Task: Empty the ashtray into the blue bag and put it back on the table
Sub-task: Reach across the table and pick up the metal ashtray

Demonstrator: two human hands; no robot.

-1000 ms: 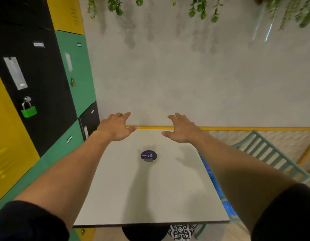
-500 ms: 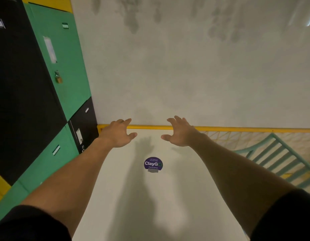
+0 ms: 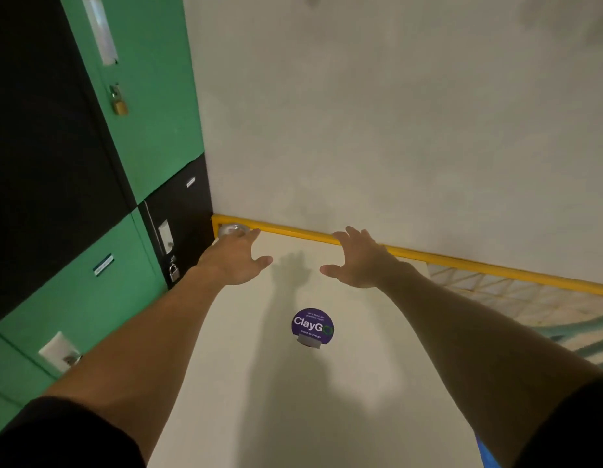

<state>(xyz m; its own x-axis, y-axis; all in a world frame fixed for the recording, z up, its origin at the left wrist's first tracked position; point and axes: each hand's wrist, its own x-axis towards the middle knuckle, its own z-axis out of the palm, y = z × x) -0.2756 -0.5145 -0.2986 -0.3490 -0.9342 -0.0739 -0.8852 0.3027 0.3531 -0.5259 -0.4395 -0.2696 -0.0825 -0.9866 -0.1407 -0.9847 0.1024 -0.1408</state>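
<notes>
A silver ashtray point(image 3: 233, 228) sits at the far left corner of the white table point(image 3: 293, 400), by the yellow rail; my fingers cover its near part. My left hand point(image 3: 237, 260) reaches over it with fingers spread, holding nothing. My right hand point(image 3: 359, 261) hovers open over the far edge of the table, to the right of the left hand. A sliver of the blue bag point(image 3: 484, 454) shows at the bottom right, beside the table's right edge and under my right arm.
Green and black lockers point(image 3: 124, 163) with padlocks stand close on the left. A grey wall point(image 3: 394, 113) with a yellow rail point(image 3: 462, 263) closes off the far side. A purple round sticker point(image 3: 312, 325) lies mid-table. A teal chair point(image 3: 590, 332) is at the right.
My view has tilted down and moved closer to the table. The left hand has reached further toward the far left corner, where the ashtray now shows. The right hand stays open.
</notes>
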